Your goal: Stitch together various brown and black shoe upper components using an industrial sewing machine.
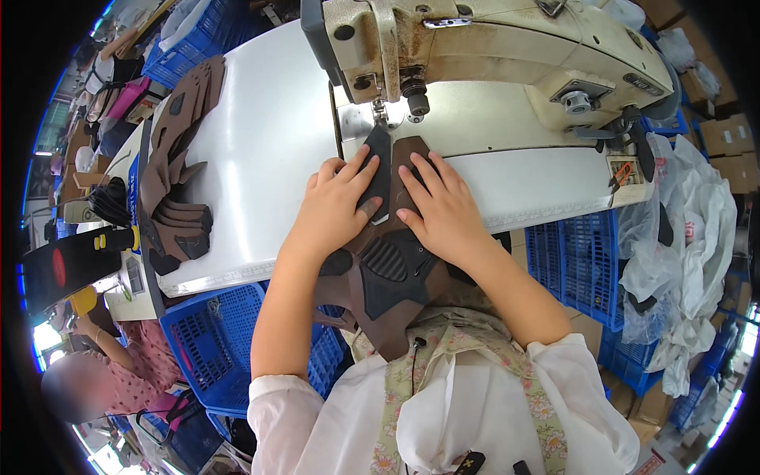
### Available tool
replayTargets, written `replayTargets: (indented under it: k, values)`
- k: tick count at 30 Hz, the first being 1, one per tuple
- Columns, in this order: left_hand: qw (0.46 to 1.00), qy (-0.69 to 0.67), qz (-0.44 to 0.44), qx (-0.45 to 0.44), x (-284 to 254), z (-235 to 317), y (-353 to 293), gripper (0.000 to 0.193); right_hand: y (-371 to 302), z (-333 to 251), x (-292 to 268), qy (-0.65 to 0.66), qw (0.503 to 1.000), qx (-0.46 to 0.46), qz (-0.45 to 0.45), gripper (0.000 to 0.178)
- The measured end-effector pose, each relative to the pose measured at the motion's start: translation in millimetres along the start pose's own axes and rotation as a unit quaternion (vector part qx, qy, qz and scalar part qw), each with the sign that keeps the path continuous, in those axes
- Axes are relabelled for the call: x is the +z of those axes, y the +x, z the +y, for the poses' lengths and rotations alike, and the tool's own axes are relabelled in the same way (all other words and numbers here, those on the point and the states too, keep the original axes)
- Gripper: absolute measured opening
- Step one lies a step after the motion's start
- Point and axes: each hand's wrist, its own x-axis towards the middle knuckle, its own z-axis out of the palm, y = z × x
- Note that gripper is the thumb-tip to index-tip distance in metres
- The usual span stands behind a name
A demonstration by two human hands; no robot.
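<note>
1. Lower left of the frame: a blue plastic basket (pixel 207 358) with mesh walls stands below the surface (pixel 261 150); what it holds cannot be made out clearly.
2. Upper left: a blue crate (pixel 176 62) holds pale, crumpled plastic.
3. Right side: a tall blue mesh crate (pixel 576 269) sits below the surface's edge, its contents hidden. Clear and white plastic bags (pixel 689 261) spill beside it, and cardboard boxes (pixel 727 138) stand at the far right.
4. Centre: a brown and black shoe piece (pixel 392 273) lies partly on the surface, its lower part draping over the near edge toward the person's lap.
5. Its long axis runs roughly up and down the frame. Two narrow arms, black (pixel 381 162) on the left and brown (pixel 407 156) on the right, point up toward the sewing machine (pixel 507 47); the lower end tapers to a brown tip pointing down. A ribbed black oval sits in the middle part.
6. The left hand (pixel 336 198) lies with fingers slightly spread, pressing on the black arm.
7. The right hand (pixel 443 202) lies palm down, fingers spread over the brown arm.
8. Left of centre: similar brown pieces (pixel 180 150) overlap in a long stack.
</note>
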Motion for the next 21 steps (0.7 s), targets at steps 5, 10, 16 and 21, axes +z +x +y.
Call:
replayTargets:
  k: [5, 10, 16, 21]
  values:
    - [1.0, -0.013, 0.01, -0.012, -4.5, 7.6, 1.4, 0.057, -1.4, 0.9, 0.5, 0.004, 1.0, 0.005, -0.003, 0.058]
    - [0.993, -0.078, 0.084, -0.009, -9.1, 15.1, 3.8, 0.041, -2.1, 0.3, 0.1, 0.001, 1.0, 0.005, 0.002, 0.058]
    - [0.967, -0.218, 0.108, -0.069, -23.1, 17.5, -1.4, 0.035, -2.5, 0.5, -0.9, 0.003, 1.0, 0.007, 0.007, 0.058]
    - [0.938, -0.31, 0.129, -0.09, -32.7, 12.9, -4.7, 0.038, -1.8, 1.5, -1.4, -0.002, 1.0, 0.005, 0.007, 0.057]
